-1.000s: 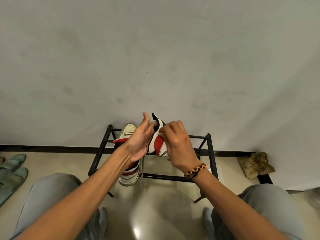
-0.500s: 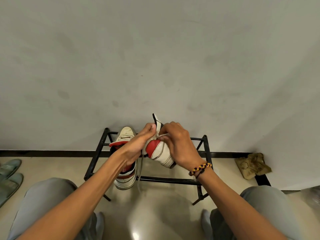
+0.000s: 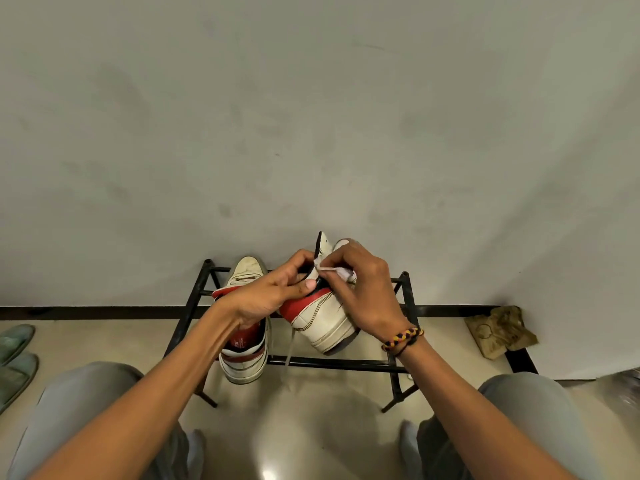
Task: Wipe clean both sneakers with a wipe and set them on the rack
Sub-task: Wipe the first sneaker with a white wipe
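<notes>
One white and red sneaker [image 3: 325, 320] is held in the air above the black metal rack [image 3: 346, 362], heel toward me. My left hand [image 3: 273, 296] grips its collar with the thumb on the red heel panel. My right hand [image 3: 360, 289] pinches a small white wipe [image 3: 337, 270] against the tongue area. The other white and red sneaker [image 3: 246, 355] rests on the left part of the rack, toe toward the wall, partly hidden by my left wrist. A loose lace hangs from the held sneaker.
A grey wall rises right behind the rack. Green slippers [image 3: 14, 358] lie on the floor at the far left. A crumpled brown bag [image 3: 500, 330] sits by the wall at the right. My knees frame the bottom of the view.
The held sneaker has dropped lower and turned so its heel faces me. My right hand has shifted from the side panel up to the tongue, where the wipe shows.
</notes>
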